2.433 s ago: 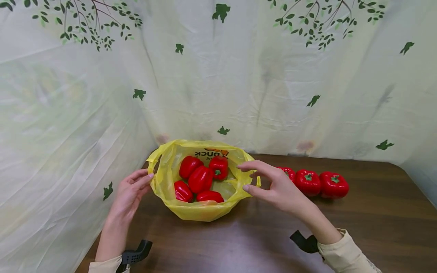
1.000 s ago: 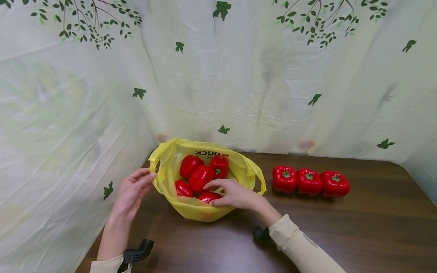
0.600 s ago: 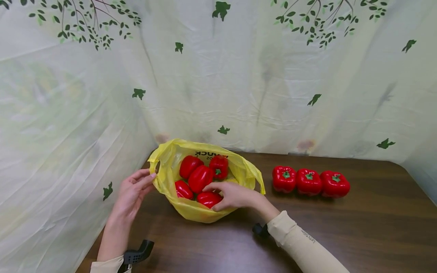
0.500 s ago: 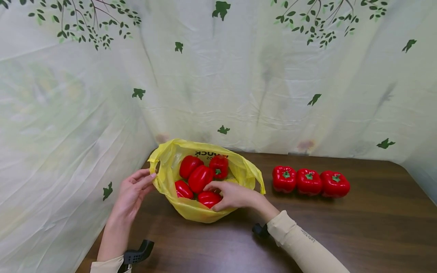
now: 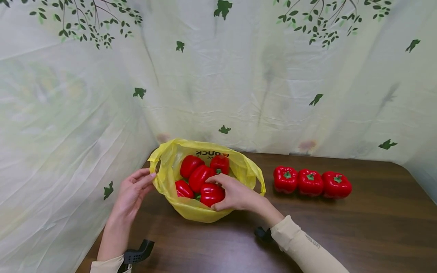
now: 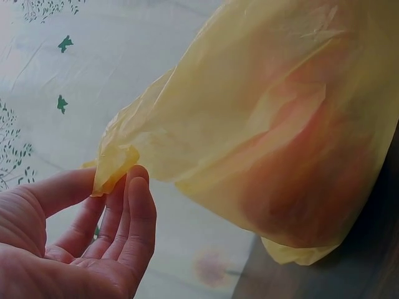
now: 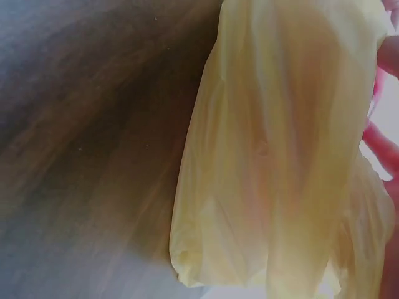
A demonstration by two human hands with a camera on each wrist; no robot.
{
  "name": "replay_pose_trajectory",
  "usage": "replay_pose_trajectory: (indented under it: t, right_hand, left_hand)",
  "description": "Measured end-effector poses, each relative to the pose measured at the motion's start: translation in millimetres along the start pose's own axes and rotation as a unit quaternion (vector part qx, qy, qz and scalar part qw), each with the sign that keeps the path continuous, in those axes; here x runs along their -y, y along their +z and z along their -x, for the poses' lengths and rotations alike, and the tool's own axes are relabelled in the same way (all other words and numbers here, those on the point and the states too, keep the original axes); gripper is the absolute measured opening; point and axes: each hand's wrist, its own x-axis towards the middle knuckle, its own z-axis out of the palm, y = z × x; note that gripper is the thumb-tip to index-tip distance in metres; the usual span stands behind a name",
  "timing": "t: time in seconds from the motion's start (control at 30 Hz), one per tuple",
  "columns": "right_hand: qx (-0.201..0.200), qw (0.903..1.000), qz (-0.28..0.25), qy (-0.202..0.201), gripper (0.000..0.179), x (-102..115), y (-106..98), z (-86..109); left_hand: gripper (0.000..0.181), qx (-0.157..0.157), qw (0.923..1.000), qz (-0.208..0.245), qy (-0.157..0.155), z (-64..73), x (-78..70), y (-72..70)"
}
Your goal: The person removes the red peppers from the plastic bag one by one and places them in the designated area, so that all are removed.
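A yellow plastic bag [image 5: 205, 215] stands with its mouth spread wide. My left hand [image 5: 131, 193] pinches its left handle between thumb and fingers; the left wrist view shows the thin plastic edge [image 6: 115, 171] in that pinch. Reaching in over the right rim, my right hand [image 5: 237, 194] grips a red bell pepper [image 5: 212, 194] near the front of the bag. Several other red bell peppers lie behind and left of it, among them one in the middle [image 5: 200, 178]. In the right wrist view, the bag's side [image 7: 268, 156] hides most of that hand.
Three red bell peppers stand in a row right of the bag: left [image 5: 285, 179], middle [image 5: 310, 182], right [image 5: 336, 184]. They rest on a dark wooden table [image 5: 375, 220]. A pale leaf-printed curtain [image 5: 273, 94] hangs behind and to the left.
My right hand left the bag's right side, reached inside and took hold of the front bell pepper, which has risen slightly. My left hand stays on the handle.
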Motion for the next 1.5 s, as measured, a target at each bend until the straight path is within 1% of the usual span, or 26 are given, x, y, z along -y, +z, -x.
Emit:
replay_pose_trajectory:
  t: [0.1, 0.23, 0.4, 0.47, 0.67, 0.83, 0.97, 1.23, 1.43, 1.5]
  right_hand:
    - [-0.029, 0.9993, -0.001, -0.023, 0.072, 1.0, -0.5, 2.8]
    - [-0.057, 0.9971, -0.024, -0.045, 0.075, 3.4, -2.1, 7.7]
    - [-0.083, 0.9935, -0.045, -0.064, 0.072, 8.2, -4.4, 15.4]
    - [-0.090, 0.9926, -0.050, -0.066, 0.073, 9.5, -4.9, 18.3]
    - [-0.108, 0.9895, -0.070, -0.065, 0.077, 13.2, -6.0, 26.1]
    - [-0.116, 0.9872, -0.088, -0.063, 0.072, 15.0, -6.3, 32.3]
    - [-0.117, 0.9869, -0.090, -0.065, 0.070, 17.8, -7.5, 37.7]
    - [-0.118, 0.9874, -0.086, -0.061, 0.071, 22.1, -10.6, 48.7]
    - [-0.141, 0.9808, -0.129, -0.038, 0.072, 22.8, -12.7, 58.3]
    - [-0.145, 0.9782, -0.144, -0.037, 0.071, 22.8, -13.8, 61.5]
  left_hand:
    - [0.010, 0.002, 1.0000, 0.004, 0.003, -0.2, 0.4, 0.0]
    - [0.010, 0.004, 1.0000, 0.006, 0.005, -0.3, 0.2, 0.6]
    - [0.009, 0.003, 1.0000, 0.006, 0.003, 0.2, -0.2, 1.6]
    - [0.009, 0.002, 1.0000, 0.005, 0.002, 0.2, 0.0, 1.7]
    - [0.010, -0.003, 1.0000, 0.001, -0.004, -0.2, 0.2, 1.5]
    - [0.010, -0.005, 1.0000, -0.002, -0.005, -0.3, -0.3, 1.5]
    - [0.009, -0.006, 1.0000, -0.002, -0.005, -0.2, -0.9, 2.1]
    - [0.010, -0.006, 0.9999, -0.004, -0.007, -0.2, -1.0, 1.6]
    - [0.009, -0.005, 1.0000, 0.001, -0.005, -0.3, -1.3, 1.4]
    - [0.008, -0.005, 1.0000, 0.006, -0.004, -0.1, -1.5, 1.6]
